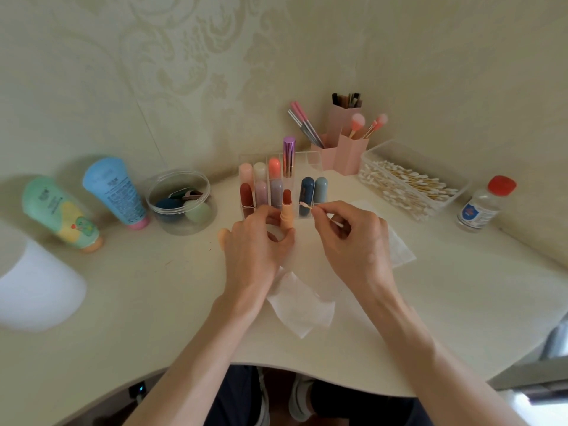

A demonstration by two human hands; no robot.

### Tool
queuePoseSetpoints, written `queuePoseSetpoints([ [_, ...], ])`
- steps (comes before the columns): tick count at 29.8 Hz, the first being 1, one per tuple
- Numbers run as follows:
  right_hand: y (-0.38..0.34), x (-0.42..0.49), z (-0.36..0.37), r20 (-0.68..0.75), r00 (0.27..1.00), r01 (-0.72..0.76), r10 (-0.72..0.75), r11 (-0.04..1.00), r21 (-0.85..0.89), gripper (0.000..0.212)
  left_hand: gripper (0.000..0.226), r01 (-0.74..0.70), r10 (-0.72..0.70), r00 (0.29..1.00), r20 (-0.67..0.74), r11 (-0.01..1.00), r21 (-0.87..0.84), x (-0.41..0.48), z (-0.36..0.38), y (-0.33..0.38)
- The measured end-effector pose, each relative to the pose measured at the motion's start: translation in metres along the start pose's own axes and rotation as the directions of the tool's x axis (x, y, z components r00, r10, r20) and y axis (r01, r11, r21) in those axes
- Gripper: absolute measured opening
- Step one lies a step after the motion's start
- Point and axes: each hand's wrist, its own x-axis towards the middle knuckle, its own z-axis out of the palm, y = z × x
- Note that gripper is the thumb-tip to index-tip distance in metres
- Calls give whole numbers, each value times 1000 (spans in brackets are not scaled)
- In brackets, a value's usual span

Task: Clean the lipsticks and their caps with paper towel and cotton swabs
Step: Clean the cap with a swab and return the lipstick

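Gripping the tube: the left hand [255, 241] had its fingers curled round the peach body of an open lipstick [287, 207]. It held the lipstick upright, just in front of the clear organizer [309, 162], with the red stick standing out bare at the top.
Swab hand: the right hand [353, 238] pinched a cotton swab [319, 212] between thumb and fingertips, and the other fingers were loosely bent. One tip of the swab was just beside the red stick; I could not tell if it touched.
Cap: a peach piece, probably the cap [223, 236], lay on the table [153, 287] just left of the left hand and was partly hidden by it.
Paper towel: the paper towel [302, 315] lay flat on the table under both hands.
Risk of breaking: the red stick looked soft, so a sideways push from the swab could dent it or snap it.
Risk of smearing: a loaded tip could carry colour onto the peach body or the fingers if it slipped.
Risk for the cap: it was round and off the towel, so a nudge from the left wrist could roll it away.
Risk behind: the hands worked close to the organizer, and a forward movement could knock the lipsticks standing in it.
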Motion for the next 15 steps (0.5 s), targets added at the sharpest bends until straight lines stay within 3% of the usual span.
queuePoseSetpoints([
  [15,-1,0,-1,0,1000,-11,11,1000,-13,8,24,-28,28,1000,-2,1000,9,-1,1,-3],
])
